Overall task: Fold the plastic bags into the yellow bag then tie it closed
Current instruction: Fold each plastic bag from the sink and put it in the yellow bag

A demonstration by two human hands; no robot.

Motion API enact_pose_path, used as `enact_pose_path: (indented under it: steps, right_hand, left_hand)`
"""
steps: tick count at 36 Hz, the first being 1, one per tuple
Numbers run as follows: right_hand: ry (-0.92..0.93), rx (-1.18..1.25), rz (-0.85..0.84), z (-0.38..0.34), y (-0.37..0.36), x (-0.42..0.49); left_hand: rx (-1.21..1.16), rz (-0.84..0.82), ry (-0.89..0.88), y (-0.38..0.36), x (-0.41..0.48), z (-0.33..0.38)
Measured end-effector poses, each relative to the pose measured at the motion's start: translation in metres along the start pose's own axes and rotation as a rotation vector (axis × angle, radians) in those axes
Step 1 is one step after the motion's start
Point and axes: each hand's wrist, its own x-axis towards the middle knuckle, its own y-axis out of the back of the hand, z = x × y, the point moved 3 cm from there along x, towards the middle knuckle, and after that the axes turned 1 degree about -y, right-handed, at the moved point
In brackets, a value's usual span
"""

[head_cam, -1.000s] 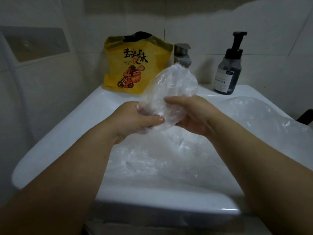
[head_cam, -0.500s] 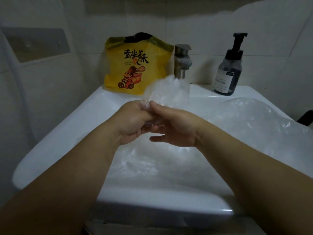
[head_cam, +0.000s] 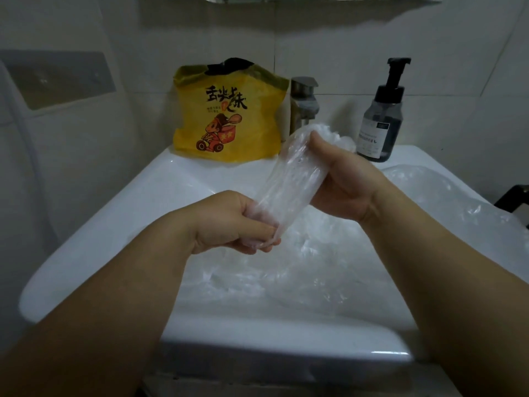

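Note:
A clear plastic bag [head_cam: 289,176], gathered into a long narrow strip, stretches between my two hands above the sink. My left hand [head_cam: 229,222] pinches its lower end. Higher up, my right hand [head_cam: 340,179] grips the upper end, and crumpled plastic sticks out past its fingers. The yellow bag [head_cam: 229,116], printed with black characters and a cartoon rider, stands upright with its top open at the back of the sink, behind my hands. More clear plastic bags [head_cam: 329,270] lie loose in the basin and over its right side.
The white sink [head_cam: 94,239] fills the middle of the view. A metal tap [head_cam: 304,101] stands behind the yellow bag's right edge. A dark pump bottle [head_cam: 380,118] sits at the back right. Tiled walls close in behind and on the left.
The bag went from a puffed bundle to a stretched strip. My right hand moved up and right along it while my left hand stayed low on the other end.

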Motion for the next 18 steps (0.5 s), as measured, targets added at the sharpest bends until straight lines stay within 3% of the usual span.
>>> enact_pose_path:
  steps: [6, 10, 13, 15, 18]
  right_hand:
    - [-0.034, -0.189, -0.009, 0.01, -0.006, 0.004]
    - [-0.11, -0.308, -0.011, 0.021, -0.011, 0.005]
    - [-0.049, -0.322, 0.093, 0.02, -0.011, 0.005]
    - [-0.002, -0.335, 0.163, 0.019, -0.009, 0.006]
    - [0.032, -0.371, 0.162, 0.017, -0.009, 0.005]
  left_hand:
    - [-0.397, 0.062, -0.131, 0.004, 0.004, 0.012]
    - [-0.295, 0.322, -0.184, 0.01, 0.003, 0.012]
    - [-0.428, 0.457, -0.21, 0.017, 0.005, 0.011]
    - [-0.492, 0.451, -0.208, 0.019, 0.006, 0.01]
    - [-0.568, 0.31, -0.219, 0.018, 0.007, 0.012]
